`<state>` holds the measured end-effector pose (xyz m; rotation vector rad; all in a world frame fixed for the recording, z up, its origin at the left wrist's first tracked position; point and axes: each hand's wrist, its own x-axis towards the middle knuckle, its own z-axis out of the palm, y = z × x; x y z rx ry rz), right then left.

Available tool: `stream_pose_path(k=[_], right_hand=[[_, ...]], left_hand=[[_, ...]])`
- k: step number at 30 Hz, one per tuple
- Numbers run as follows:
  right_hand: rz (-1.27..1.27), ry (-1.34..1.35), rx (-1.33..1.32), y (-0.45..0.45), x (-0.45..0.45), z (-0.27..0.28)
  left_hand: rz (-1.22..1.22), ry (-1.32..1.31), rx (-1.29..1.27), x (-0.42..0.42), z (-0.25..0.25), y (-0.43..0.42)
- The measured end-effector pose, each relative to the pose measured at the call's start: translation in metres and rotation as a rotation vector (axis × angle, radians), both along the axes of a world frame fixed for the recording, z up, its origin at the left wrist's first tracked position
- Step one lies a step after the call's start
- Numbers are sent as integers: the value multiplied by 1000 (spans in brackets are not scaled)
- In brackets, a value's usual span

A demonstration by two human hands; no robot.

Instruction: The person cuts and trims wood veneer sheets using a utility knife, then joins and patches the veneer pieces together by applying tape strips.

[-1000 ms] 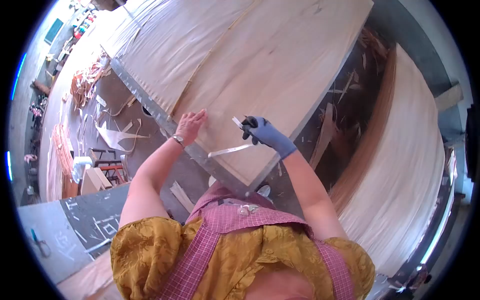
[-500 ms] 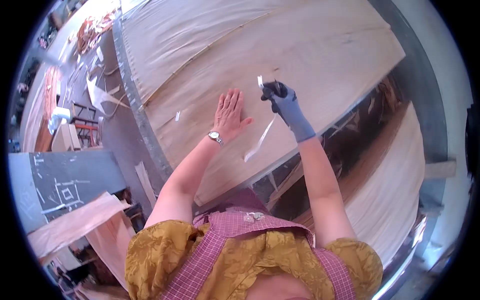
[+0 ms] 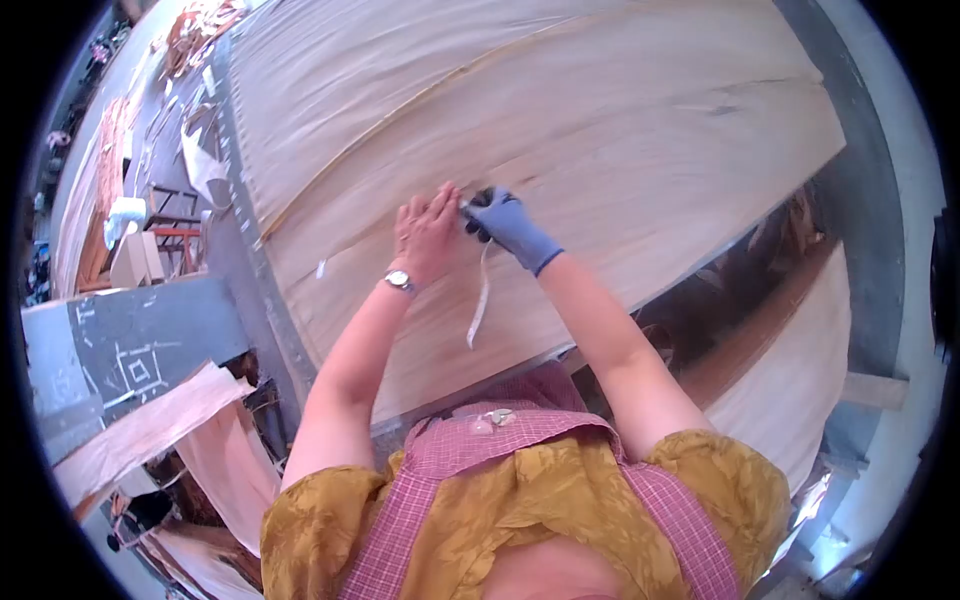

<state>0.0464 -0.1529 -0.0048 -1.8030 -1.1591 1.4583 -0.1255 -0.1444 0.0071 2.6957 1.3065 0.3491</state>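
A person's bare left hand (image 3: 425,235) lay flat, fingers extended and gripping nothing visible, on a broad wood sheet (image 3: 650,180). Just beside it, the gloved right hand (image 3: 500,222) curled closed around a white tape (image 3: 483,300), its tail trailing over the sheet. The tape looked light, limp and easily creased, best pinched near an end; the sheet seemed thin and apt to split, best pressed flat. Half a second earlier, the hands were clearly apart.

Soft light on your wooden sheet (image 3: 600,130), dark shadow below its edge, glare at lower right, curved borders, far details blurred
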Motion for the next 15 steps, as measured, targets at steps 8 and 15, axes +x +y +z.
stream_pose_path(k=[8,15], right_hand=[[206,-445,376,15,132,10],[-267,219,110,54,344,20]], left_hand=[[22,45,35,14,6,0],[93,-25,214,212,18,23]])
